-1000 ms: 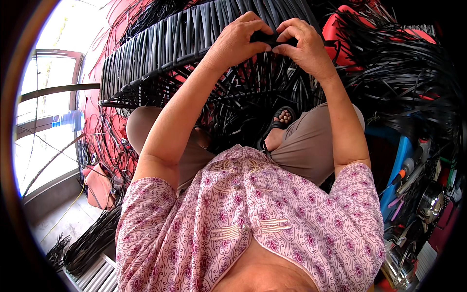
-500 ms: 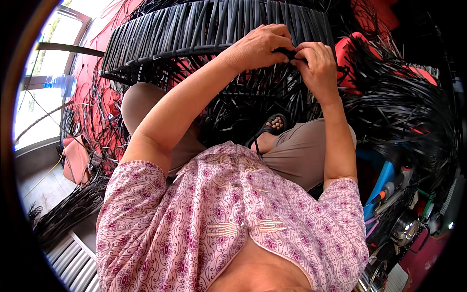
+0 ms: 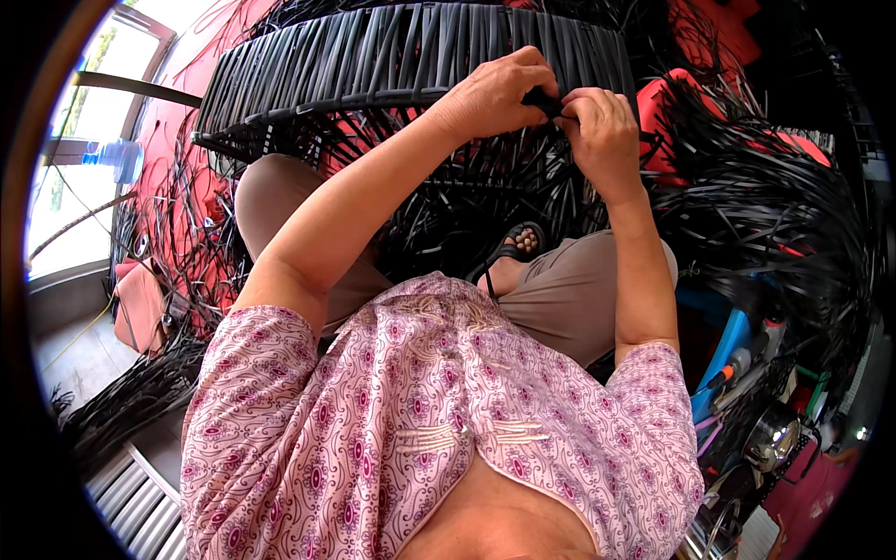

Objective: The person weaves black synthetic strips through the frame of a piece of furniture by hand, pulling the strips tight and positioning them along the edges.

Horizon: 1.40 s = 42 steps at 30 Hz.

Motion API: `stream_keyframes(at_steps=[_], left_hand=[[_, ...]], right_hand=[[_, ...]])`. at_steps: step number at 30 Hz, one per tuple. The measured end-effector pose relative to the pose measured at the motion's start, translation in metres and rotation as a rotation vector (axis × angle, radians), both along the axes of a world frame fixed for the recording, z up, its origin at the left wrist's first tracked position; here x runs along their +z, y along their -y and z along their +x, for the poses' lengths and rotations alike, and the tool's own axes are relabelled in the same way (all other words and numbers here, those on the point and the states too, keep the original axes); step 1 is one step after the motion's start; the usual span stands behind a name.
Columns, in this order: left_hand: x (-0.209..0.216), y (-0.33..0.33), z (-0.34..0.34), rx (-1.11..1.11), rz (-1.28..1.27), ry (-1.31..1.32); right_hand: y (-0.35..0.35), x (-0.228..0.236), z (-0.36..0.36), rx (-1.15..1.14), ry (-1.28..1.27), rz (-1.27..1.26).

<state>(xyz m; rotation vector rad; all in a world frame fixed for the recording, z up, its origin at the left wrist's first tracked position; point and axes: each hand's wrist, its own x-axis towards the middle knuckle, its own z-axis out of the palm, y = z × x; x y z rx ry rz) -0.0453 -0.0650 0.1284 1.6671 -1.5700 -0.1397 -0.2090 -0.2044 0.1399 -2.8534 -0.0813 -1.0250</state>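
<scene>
In front of me stretches a dark woven piece [image 3: 373,61] made of close-set black flat strips wrapped over a curved frame. At its near edge, right of the middle, my left hand [image 3: 509,91] is closed around a short black strip [image 3: 539,103]. My right hand [image 3: 602,135] sits just beside it, thumb and fingertips pinched together at the strip's other side. What exactly the right fingertips grip is mostly hidden. Below the frame's edge hang many loose black strips [image 3: 467,201].
A large heap of black strips [image 3: 756,201] lies to the right. Tools and a metal pot [image 3: 773,437] stand at lower right beside a blue strip [image 3: 723,359]. On the left are a pink bag [image 3: 140,308], a clear bottle [image 3: 117,161] and a slatted grey seat [image 3: 140,504].
My right hand has dropped slightly and its fingers have drawn closer together. My left hand stays nearly in place on the black strip.
</scene>
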Motion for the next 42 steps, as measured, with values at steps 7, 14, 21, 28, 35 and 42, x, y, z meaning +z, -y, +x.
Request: stream_keyframes(at_steps=[7, 14, 21, 28, 35, 42], left_hand=[[0.0, -0.003, -0.002, -0.062, -0.04, 0.085], [0.0, 0.009, 0.007, -0.089, 0.047, 0.071], [0.003, 0.004, 0.007, -0.064, 0.047, -0.039], [0.002, 0.0, 0.003, -0.054, 0.037, -0.148], [0.003, 0.0, -0.001, -0.057, 0.033, 0.035], [0.005, 0.002, -0.008, -0.025, 0.116, -0.049]], right_hand=[[0.003, -0.001, 0.001, 0.021, -0.025, 0.105], [0.007, 0.004, 0.002, 0.036, -0.095, 0.226], [0.013, 0.003, 0.005, -0.015, -0.184, 0.48], [0.017, 0.004, 0.005, 0.019, -0.228, 0.661], [0.03, 0.001, -0.007, -0.043, -0.075, 0.686], [0.102, -0.004, -0.061, -0.148, -0.046, 1.069]])
